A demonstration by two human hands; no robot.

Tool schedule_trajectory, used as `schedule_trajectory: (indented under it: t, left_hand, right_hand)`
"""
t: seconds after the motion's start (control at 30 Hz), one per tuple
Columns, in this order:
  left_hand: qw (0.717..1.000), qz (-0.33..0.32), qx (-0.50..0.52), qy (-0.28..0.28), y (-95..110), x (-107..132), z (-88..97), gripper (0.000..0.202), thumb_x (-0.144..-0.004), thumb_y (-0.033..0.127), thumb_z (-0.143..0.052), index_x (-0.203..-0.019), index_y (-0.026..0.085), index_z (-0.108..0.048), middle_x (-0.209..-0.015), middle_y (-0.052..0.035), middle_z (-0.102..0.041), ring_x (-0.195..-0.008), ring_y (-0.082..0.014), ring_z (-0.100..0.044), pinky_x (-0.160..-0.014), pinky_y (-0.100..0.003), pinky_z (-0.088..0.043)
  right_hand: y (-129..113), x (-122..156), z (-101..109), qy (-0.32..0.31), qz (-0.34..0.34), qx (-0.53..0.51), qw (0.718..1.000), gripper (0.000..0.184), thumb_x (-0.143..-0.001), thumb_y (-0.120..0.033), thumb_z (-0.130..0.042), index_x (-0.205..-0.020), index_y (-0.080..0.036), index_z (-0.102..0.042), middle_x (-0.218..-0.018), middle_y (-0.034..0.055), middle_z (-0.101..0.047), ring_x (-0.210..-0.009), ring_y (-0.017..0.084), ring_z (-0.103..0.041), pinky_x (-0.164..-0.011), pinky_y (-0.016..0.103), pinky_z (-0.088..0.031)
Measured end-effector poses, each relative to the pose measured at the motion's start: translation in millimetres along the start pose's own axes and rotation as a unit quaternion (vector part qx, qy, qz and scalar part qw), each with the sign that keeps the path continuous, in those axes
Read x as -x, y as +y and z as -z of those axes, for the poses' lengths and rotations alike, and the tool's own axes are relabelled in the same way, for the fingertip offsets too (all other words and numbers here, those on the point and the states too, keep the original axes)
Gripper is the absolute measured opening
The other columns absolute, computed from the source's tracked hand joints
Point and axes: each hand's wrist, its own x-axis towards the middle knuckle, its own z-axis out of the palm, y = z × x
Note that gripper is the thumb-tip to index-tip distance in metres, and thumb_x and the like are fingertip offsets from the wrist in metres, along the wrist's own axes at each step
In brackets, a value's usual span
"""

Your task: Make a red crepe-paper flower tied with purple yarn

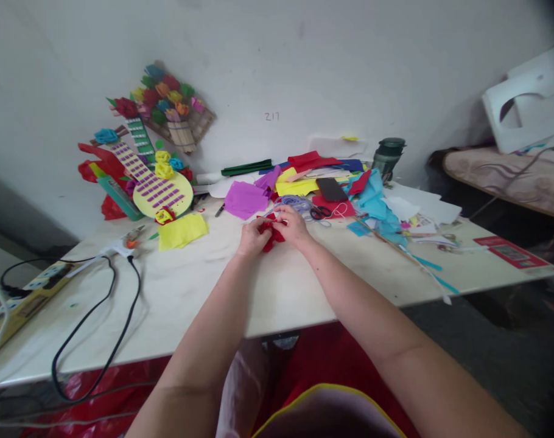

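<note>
Both of my hands meet over the middle of the white table point(204, 298), closed on a piece of red crepe paper point(273, 239) gathered into petal-like folds. My left hand point(254, 237) pinches it from the left. On its right side, my right hand point(291, 226) grips it with bent fingers; the fingertips partly hide the paper. Just behind the hands lie a bundle of pale purple cord point(298, 202) and black scissors point(321, 212). Purple paper sheets point(246, 199) rest behind my left hand.
At left stand a paper-flower guitar point(162, 191), a glue gun point(122, 248) with a looping black cable, and a power strip point(30, 298). Yellow paper point(183, 231) lies nearby. Behind are a phone point(331, 190) and a dark bottle point(388, 157); blue paper point(375, 201) and sticks point(396, 243) lie right.
</note>
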Motion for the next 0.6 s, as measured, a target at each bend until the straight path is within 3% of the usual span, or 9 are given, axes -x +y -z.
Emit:
schedule_trajectory:
  t: [0.2,0.47,0.53,0.6]
  left_hand:
    - [1.000,-0.015,-0.020,0.010,5.0,0.9,1.8,0.027,-0.064,0.015,-0.053,-0.087,0.016,-0.067,-0.077,-0.0021,-0.067,-0.066,-0.0130,-0.058,-0.066,-0.024,-0.047]
    - [1.000,0.011,-0.006,0.001,2.5,1.0,4.7,0.013,-0.062,0.019,-0.055,-0.072,0.016,-0.063,-0.063,0.0018,-0.058,-0.059,-0.0114,-0.051,-0.061,-0.024,-0.044]
    - [0.999,0.021,0.034,-0.008,1.7,1.0,4.9,0.009,-0.061,0.020,-0.057,-0.069,0.016,-0.061,-0.063,0.0015,-0.057,-0.059,-0.0115,-0.052,-0.061,-0.024,-0.045]
    - [0.996,0.027,0.077,-0.022,0.8,1.4,4.6,0.008,-0.061,0.021,-0.058,-0.068,0.016,-0.060,-0.064,0.0008,-0.057,-0.060,-0.0116,-0.053,-0.061,-0.025,-0.046]
  right_hand:
    - [1.6,0.4,-2.5,0.013,-0.009,-0.009,1.000,0.018,-0.066,-0.015,-0.061,-0.053,-0.019,-0.050,-0.104,0.0052,-0.061,-0.099,0.019,-0.057,-0.089,0.034,-0.043]
    - [0.2,1.0,1.7,-0.023,0.027,-0.042,0.998,0.014,-0.064,-0.016,-0.061,-0.052,-0.019,-0.054,-0.103,0.0057,-0.063,-0.100,0.020,-0.056,-0.093,0.036,-0.041]
    - [-0.5,-0.7,6.6,-0.020,-0.011,-0.109,0.994,0.005,-0.066,-0.019,-0.058,-0.062,-0.019,-0.060,-0.098,0.0046,-0.064,-0.099,0.019,-0.057,-0.090,0.035,-0.042]
    - [-0.3,-3.1,11.6,-0.007,-0.081,-0.176,0.981,0.012,-0.068,-0.024,-0.055,-0.075,-0.018,-0.064,-0.090,0.0033,-0.065,-0.091,0.018,-0.059,-0.085,0.033,-0.045]
